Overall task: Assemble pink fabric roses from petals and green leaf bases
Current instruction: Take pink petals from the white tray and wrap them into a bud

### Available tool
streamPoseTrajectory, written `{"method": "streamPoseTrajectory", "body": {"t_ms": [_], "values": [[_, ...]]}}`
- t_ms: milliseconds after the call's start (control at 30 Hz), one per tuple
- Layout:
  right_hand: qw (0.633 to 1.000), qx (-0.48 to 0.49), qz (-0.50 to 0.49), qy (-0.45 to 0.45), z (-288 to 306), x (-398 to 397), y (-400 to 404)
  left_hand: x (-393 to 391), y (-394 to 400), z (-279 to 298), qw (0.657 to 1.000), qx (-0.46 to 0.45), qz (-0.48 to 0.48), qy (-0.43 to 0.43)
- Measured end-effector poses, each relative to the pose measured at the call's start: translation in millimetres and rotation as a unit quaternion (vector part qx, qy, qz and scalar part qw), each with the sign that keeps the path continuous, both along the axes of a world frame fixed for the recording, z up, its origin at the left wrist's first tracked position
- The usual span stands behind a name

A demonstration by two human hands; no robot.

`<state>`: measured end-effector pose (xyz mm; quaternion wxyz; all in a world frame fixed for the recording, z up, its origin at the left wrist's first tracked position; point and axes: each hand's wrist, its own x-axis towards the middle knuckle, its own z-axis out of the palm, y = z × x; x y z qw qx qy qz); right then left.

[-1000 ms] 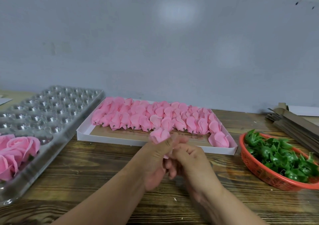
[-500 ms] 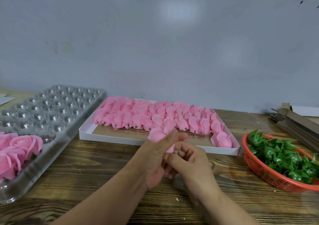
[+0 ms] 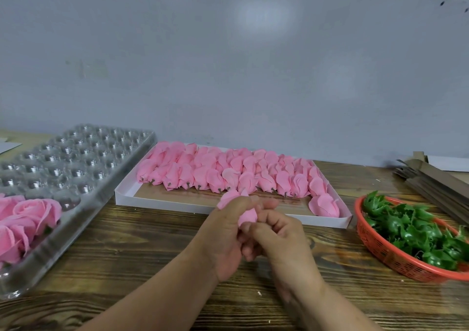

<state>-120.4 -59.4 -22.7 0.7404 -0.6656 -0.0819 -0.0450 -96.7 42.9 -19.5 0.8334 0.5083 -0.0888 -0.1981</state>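
1. Pink everywhere here. The person holds one pink petal bud (image 3: pixel 238 207) up over the bench (image 3: pixel 142 252), just in front of the white tray (image 3: pixel 162 205).
2. Left hand (image 3: pixel 223 236): its grip is curled round the bud, thumb up along the near side, with pink poking out above the thumb and again between the two hands.
3. Right hand (image 3: pixel 279 239): fingers curled in, tips tucked against the underside of the bud and touching the left hand's fingers. Looks like a pinch at the bud's lower end, but the actual contact is hidden behind the knuckles, so I can't tell exactly what it has hold of.
4. The white tray sits toward the back of the bench and holds rows of loose pink petal buds (image 3: pixel 228 173), small dark stubs pointing toward the camera. One bud (image 3: pixel 326 206) lies apart from the rows in the tray's near right corner.
5. To the right, an orange mesh basket (image 3: pixel 380 249) is piled with green leaf bases (image 3: pixel 416 226).
6. To the left, a clear plastic cavity tray (image 3: pixel 76 158), with finished pink roses (image 3: pixel 28 219) seated at its near end.
7. Far right at the back there's a stack of brown cardboard strips (image 3: pixel 436 180).
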Motion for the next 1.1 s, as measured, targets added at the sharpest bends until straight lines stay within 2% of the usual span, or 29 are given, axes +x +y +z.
{"method": "streamPoseTrajectory", "body": {"t_ms": [300, 400, 467, 500, 567, 600, 667, 733, 800, 900, 1033, 1100], "values": [[0.982, 0.099, 0.112, 0.112, 5.2, 1.1, -4.1, 1.3, 5.7, 2.5, 0.998, -0.021, -0.054, -0.024], [0.980, 0.101, 0.120, 0.122, 5.4, 0.8, -5.3, 3.7, 5.1, -0.6, 0.999, -0.015, -0.049, -0.013], [0.987, 0.066, 0.098, 0.112, 6.4, 0.7, -5.0, 3.0, 4.5, 3.3, 0.999, -0.018, -0.039, 0.005], [0.994, 0.024, 0.065, 0.084, 5.5, 0.9, -5.3, 3.0, 3.8, 4.4, 0.999, -0.035, -0.026, 0.016], [0.993, -0.100, -0.046, -0.033, 2.5, 1.7, -7.3, 4.3, 1.6, 6.1, 0.995, -0.092, 0.021, 0.043], [0.976, -0.164, -0.098, -0.109, 1.3, 1.5, -7.7, 4.6, 0.5, 6.9, 0.990, -0.119, 0.040, 0.061], [0.915, -0.280, -0.157, -0.244, -3.1, 0.5, -7.5, 5.8, -1.6, 6.6, 0.984, -0.144, 0.059, 0.081], [0.865, -0.351, -0.190, -0.305, -7.1, -0.6, -4.8, 5.9, -3.5, 4.2, 0.982, -0.147, 0.068, 0.096], [0.846, -0.362, -0.221, -0.323, -8.7, -0.6, -2.8, 4.2, -6.6, 5.6, 0.979, -0.151, 0.070, 0.121], [0.870, -0.315, -0.224, -0.306, -8.5, -0.8, -0.3, -0.3, -9.2, 7.3, 0.977, -0.153, 0.070, 0.128], [0.923, -0.219, -0.174, -0.266, -7.1, -1.5, 0.2, -1.1, -8.3, 10.0, 0.982, -0.148, 0.066, 0.099], [0.935, -0.186, -0.156, -0.257, -5.5, -1.1, 0.1, 0.2, -8.5, 9.3, 0.983, -0.142, 0.067, 0.097]]}}
